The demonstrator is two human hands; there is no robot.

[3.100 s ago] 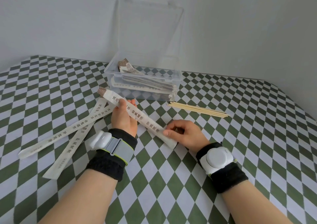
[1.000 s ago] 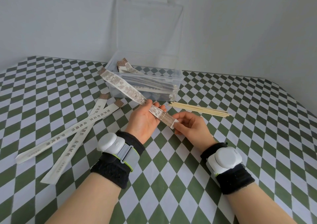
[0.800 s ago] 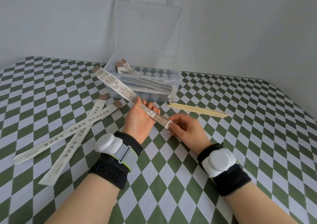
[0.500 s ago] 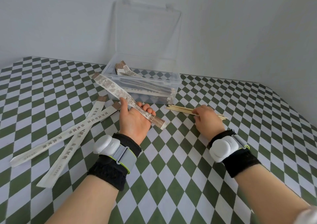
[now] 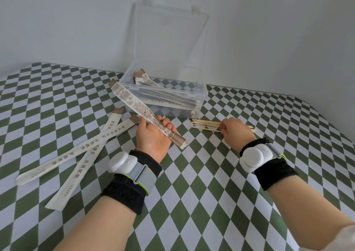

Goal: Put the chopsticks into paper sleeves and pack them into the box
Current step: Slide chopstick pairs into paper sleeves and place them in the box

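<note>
From the head view, my left hand [image 5: 153, 137] has its thumb and fingers curled round one sleeve [image 5: 134, 104], gripping it near its lower end and holding it off the bench [image 5: 192, 183]. The sleeve's long axis slants from far-left, up by the box [image 5: 204, 94], down to near-right, so its near end points into the gap between my two hands. My right hand [image 5: 237, 133] is well to the right, knuckles up, with its fingertips [image 5: 222, 129] down on the loose chopsticks [image 5: 203, 125]. I cannot tell whether it has one pinched, because the hand hides the contact. The chopsticks lie on the bench just in front of the box, running roughly left to right, with their left tips toward the sleeve and their right ends poking out past my wrist. The right hand is clearly the nearer one to them, and the left is busy. I judge that the next move turns on this: the sticks lie nearly crosswise to the sleeve's slant, so whatever the right hand lifts must swing round until it lines up with the sleeve's near end. Two spare sleeves [image 5: 86, 150] lie crossed on the bench to the left. The box has its lid [image 5: 171, 39] up, and packed sleeves [image 5: 169, 97] lie inside.
</note>
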